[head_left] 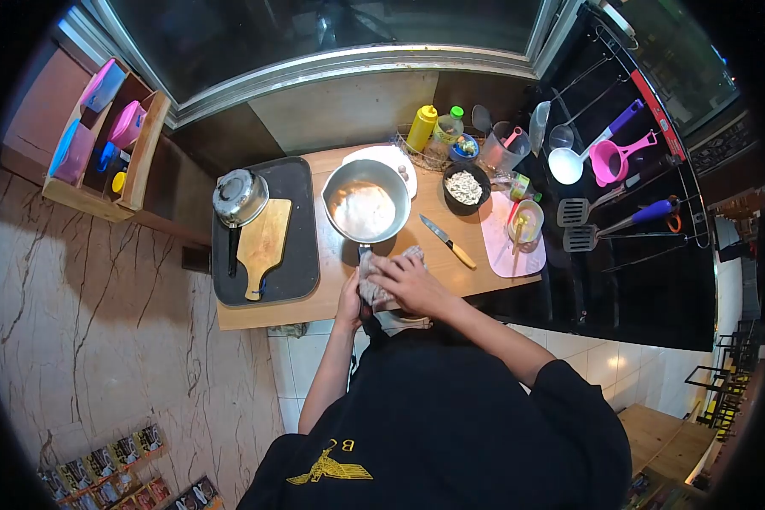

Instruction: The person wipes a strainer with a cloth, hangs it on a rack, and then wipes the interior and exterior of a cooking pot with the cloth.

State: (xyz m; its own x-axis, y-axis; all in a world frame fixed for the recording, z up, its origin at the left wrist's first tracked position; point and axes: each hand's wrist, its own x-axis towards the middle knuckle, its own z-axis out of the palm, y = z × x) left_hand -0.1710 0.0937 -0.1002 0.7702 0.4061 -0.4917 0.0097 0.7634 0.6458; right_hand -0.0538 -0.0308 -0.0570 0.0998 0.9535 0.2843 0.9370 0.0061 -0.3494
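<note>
A metal saucepan (366,202) is at the middle of the wooden counter, its dark handle pointing toward my body. My left hand (349,299) is closed around that handle, low down and partly hidden by the cloth. A greyish, crumpled cloth (372,285) lies over the handle, and my right hand (408,282) presses and grips it there. Right of the pan lies a knife (449,241) with a wooden handle, touched by neither hand. Behind the pan, partly covered by it, is a white plate (404,166).
On the left, a black tray (302,242) holds a wooden board (264,242) and an upturned pot (240,197). A black bowl (466,189), bottles (422,127) and a pink board (506,262) stand right. Utensils (606,157) hang farther right.
</note>
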